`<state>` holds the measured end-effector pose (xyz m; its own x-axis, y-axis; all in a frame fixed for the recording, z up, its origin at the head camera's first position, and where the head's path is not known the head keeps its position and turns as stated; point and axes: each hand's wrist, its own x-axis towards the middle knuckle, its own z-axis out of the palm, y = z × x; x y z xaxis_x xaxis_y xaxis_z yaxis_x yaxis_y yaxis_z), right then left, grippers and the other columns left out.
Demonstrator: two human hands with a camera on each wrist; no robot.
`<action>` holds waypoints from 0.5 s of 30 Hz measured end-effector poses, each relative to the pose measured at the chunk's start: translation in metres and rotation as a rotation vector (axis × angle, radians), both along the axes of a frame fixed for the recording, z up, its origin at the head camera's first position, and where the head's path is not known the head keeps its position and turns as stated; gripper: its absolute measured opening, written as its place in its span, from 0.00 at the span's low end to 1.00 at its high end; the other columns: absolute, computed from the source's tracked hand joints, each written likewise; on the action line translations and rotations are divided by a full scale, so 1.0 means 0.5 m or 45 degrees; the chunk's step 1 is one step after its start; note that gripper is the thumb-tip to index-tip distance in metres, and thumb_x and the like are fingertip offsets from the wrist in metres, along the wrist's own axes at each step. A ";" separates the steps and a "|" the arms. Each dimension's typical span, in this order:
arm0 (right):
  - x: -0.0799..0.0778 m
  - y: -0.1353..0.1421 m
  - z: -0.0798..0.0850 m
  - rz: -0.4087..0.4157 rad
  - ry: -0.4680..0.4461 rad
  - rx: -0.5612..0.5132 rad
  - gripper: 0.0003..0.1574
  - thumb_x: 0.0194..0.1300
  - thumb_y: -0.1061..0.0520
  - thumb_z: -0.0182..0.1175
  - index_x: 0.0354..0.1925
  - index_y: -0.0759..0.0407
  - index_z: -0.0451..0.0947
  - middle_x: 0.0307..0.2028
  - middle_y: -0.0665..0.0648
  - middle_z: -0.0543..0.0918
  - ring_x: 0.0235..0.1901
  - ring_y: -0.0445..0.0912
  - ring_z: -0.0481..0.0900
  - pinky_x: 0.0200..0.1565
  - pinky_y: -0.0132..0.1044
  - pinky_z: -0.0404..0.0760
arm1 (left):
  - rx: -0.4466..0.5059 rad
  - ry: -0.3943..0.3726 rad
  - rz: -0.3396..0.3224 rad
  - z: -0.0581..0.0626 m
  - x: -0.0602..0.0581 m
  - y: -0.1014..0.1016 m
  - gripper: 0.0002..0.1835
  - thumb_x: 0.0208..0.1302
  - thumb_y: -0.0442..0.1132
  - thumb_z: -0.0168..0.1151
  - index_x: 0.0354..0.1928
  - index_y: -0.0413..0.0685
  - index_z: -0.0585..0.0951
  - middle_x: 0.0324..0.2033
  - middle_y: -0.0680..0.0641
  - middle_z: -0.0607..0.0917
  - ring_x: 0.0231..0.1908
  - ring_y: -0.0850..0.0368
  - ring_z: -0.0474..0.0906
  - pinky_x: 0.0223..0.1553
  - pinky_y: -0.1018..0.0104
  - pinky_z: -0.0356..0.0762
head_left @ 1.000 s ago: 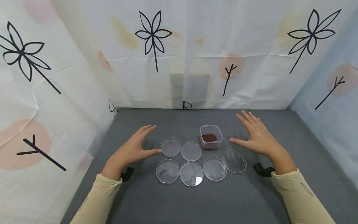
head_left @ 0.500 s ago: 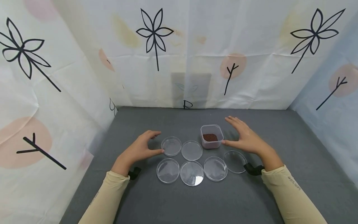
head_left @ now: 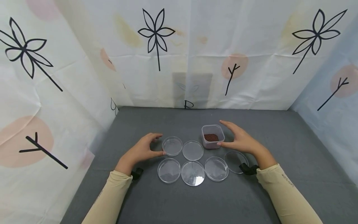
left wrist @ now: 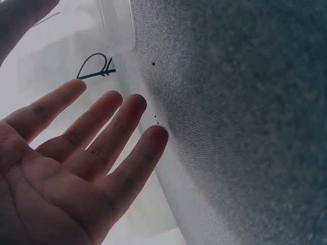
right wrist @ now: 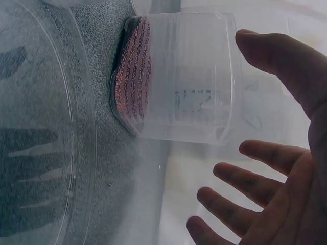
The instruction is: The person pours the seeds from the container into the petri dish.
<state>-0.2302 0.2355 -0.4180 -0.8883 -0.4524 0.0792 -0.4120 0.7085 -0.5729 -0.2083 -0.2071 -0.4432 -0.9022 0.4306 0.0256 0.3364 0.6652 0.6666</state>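
Observation:
In the head view, my right hand [head_left: 243,141] reaches around the right side of a small clear plastic tub [head_left: 213,144]. Reddish-brown granules [head_left: 211,137] lie in the bottom of the tub. Its thumb is by the front right corner, and the straight fingers are behind; the right wrist view shows the tub [right wrist: 186,76] between them, apparently untouched. My left hand [head_left: 141,152] holds nothing, its thumb tip beside the rear left petri dish [head_left: 172,146]. Contact there cannot be told. Its fingers [left wrist: 130,173] are loosely spread in the left wrist view.
Several clear petri dishes stand on the grey tabletop [head_left: 173,205]: one at the rear middle [head_left: 193,150], a front row including a left dish [head_left: 169,170] and a middle dish [head_left: 193,173], and a right dish [head_left: 236,161] under my right wrist. A patterned cloth [head_left: 112,77] walls the table.
My right hand has moved left and down to the tub's side. My left hand has moved slightly right, its fingers bending a little more. Tub and dishes stay in place.

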 end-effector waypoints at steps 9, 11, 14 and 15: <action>-0.010 -0.003 -0.005 0.052 -0.072 -0.080 0.61 0.66 0.47 0.76 0.84 0.58 0.54 0.81 0.68 0.60 0.76 0.71 0.63 0.71 0.74 0.64 | 0.031 -0.092 -0.022 0.004 -0.014 0.006 0.49 0.57 0.48 0.84 0.77 0.43 0.70 0.69 0.37 0.76 0.67 0.35 0.77 0.63 0.40 0.79; -0.012 -0.003 -0.007 0.063 -0.092 -0.112 0.61 0.65 0.49 0.77 0.84 0.59 0.54 0.81 0.68 0.60 0.76 0.71 0.64 0.71 0.73 0.64 | 0.030 -0.109 -0.031 0.004 -0.018 0.009 0.49 0.56 0.47 0.84 0.78 0.44 0.70 0.68 0.37 0.76 0.67 0.36 0.77 0.63 0.41 0.79; -0.016 -0.003 -0.011 0.075 -0.116 -0.133 0.61 0.66 0.50 0.77 0.84 0.59 0.53 0.81 0.68 0.60 0.75 0.71 0.65 0.71 0.73 0.65 | 0.024 -0.118 -0.055 0.006 -0.022 0.015 0.49 0.57 0.46 0.84 0.78 0.42 0.70 0.68 0.36 0.77 0.66 0.36 0.78 0.63 0.41 0.79; -0.016 -0.003 -0.013 0.074 -0.122 -0.135 0.62 0.65 0.50 0.77 0.84 0.60 0.53 0.81 0.68 0.59 0.75 0.71 0.65 0.70 0.73 0.66 | 0.022 -0.116 -0.061 0.006 -0.023 0.016 0.49 0.56 0.46 0.84 0.77 0.42 0.70 0.68 0.35 0.77 0.65 0.36 0.78 0.63 0.41 0.79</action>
<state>-0.2383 0.2339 -0.4243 -0.8667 -0.4967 0.0456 -0.3905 0.6187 -0.6818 -0.2201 -0.1989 -0.4400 -0.8795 0.4736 -0.0475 0.3052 0.6378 0.7071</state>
